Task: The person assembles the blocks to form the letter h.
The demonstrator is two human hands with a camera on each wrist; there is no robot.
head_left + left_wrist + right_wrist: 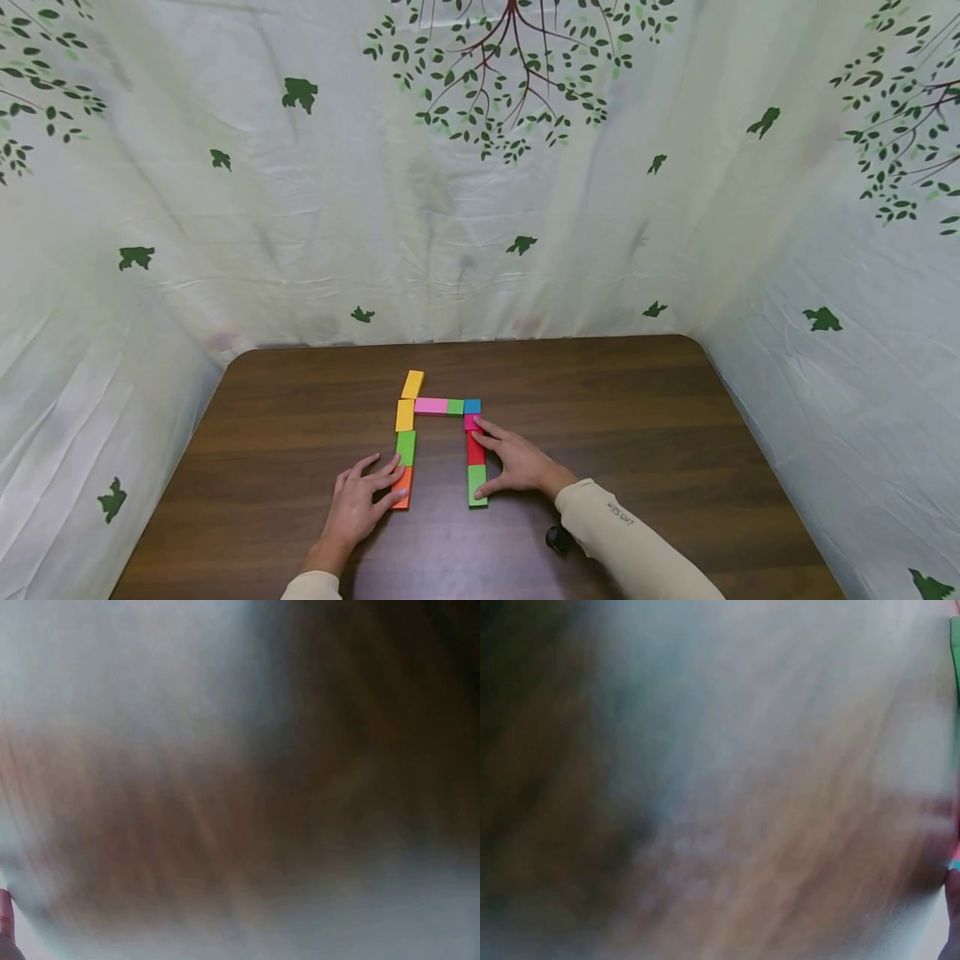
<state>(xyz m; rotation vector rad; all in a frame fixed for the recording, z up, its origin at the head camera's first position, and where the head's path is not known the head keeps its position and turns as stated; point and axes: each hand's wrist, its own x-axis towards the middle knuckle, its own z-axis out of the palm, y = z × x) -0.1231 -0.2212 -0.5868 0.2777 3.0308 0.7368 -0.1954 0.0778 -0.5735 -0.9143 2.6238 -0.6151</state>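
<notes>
Flat coloured blocks form a lowercase "h" shape on the table. Down its left side run a tilted yellow block, another yellow block, a green block and an orange block. My left hand touches the orange one with loosely spread fingers. A pink block and a short green block cross to a blue block. Below it come a magenta block, a red block and a light green block. My right hand spans these, thumb at the light green one.
The dark wooden table has rounded far corners. Pale cloth with leaf and bird prints hangs around it. A small black object sits by the right sleeve. Both wrist views are mostly blurred.
</notes>
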